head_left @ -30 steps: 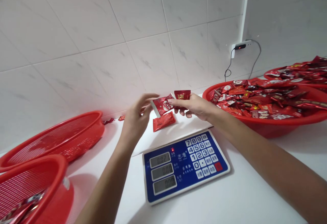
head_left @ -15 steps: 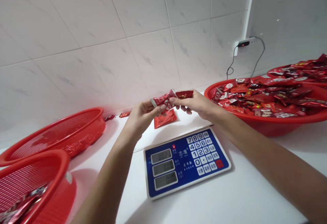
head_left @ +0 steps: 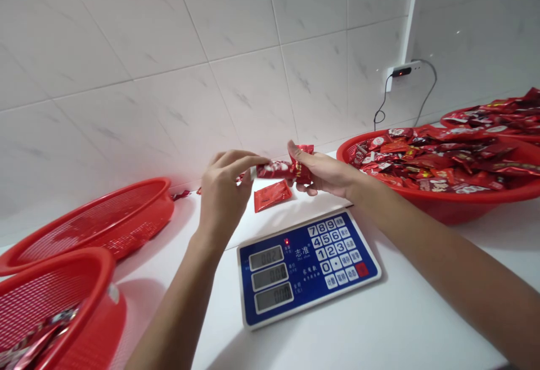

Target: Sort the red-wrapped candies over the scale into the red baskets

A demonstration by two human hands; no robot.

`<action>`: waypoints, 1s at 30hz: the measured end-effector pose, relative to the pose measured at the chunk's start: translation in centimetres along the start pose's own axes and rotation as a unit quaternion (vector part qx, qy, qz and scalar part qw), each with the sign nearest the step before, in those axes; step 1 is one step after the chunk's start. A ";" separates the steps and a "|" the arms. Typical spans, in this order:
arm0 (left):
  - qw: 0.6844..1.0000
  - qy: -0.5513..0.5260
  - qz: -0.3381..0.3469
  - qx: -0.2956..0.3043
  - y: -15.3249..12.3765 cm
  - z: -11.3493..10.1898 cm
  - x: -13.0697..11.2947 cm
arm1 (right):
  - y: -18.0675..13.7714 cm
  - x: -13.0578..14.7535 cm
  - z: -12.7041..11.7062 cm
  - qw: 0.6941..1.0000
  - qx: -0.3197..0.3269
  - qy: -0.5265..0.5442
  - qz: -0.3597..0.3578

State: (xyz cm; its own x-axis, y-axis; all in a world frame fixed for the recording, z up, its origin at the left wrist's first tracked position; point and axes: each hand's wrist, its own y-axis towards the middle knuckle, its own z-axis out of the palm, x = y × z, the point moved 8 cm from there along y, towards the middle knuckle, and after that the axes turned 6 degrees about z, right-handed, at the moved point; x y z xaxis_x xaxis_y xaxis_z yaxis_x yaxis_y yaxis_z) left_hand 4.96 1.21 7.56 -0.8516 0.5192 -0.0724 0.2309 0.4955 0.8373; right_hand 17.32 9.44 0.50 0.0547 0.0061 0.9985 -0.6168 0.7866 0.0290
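Left hand (head_left: 223, 190) and right hand (head_left: 323, 172) pinching red foil sachets (head_left: 283, 168) above white worktop (head_left: 379, 325), blue-faced digital scale (head_left: 306, 266) near front edge, red plastic baskets (head_left: 439, 201) at both ends.

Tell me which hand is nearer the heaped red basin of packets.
Right. The right hand is just left of the basin; the left hand is farther left, across the held packet.

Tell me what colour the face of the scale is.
The scale face is blue with white keys, clearest in the head view.

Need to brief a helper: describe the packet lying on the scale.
Start at the scale with the blue keypad. On its white platform behind the keypad lies one red packet. Unlike those held or heaped in baskets, it lies flat, alone.
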 end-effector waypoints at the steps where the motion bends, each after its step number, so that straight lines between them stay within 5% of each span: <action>1: 1.000 -0.009 0.011 0.003 0.0 0.2 -0.2 | 0.0 0.0 0.0 1.000 -0.003 0.012 -0.003; 4: 0.988 -0.129 -0.088 -0.014 -0.4 0.7 1.5 | 0.0 0.5 -0.8 0.998 -0.057 -0.002 -0.036; 6: 0.948 -0.251 -0.193 -0.033 -1.0 1.4 3.2 | -0.1 0.8 -1.4 0.994 -0.092 -0.028 -0.059; 9: 0.891 -0.358 -0.275 0.051 -1.8 3.6 3.8 | -0.3 1.2 -1.9 0.989 -0.108 -0.061 -0.084; 12: 0.885 -0.372 -0.249 0.129 -1.9 4.7 3.1 | -0.3 1.4 -1.7 0.987 -0.092 -0.087 -0.098; 30: 0.898 -0.363 -0.213 0.132 -1.6 4.5 2.8 | -0.3 1.8 -1.2 0.983 -0.087 -0.096 -0.132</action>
State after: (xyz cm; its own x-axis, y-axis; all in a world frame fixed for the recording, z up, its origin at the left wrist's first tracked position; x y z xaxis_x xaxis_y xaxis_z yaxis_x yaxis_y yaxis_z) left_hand 4.32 4.97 3.57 -0.3802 0.5128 -0.7697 0.1417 0.8547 0.4994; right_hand 18.53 9.92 2.26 0.0351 -0.3161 0.9481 -0.4571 0.8385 0.2965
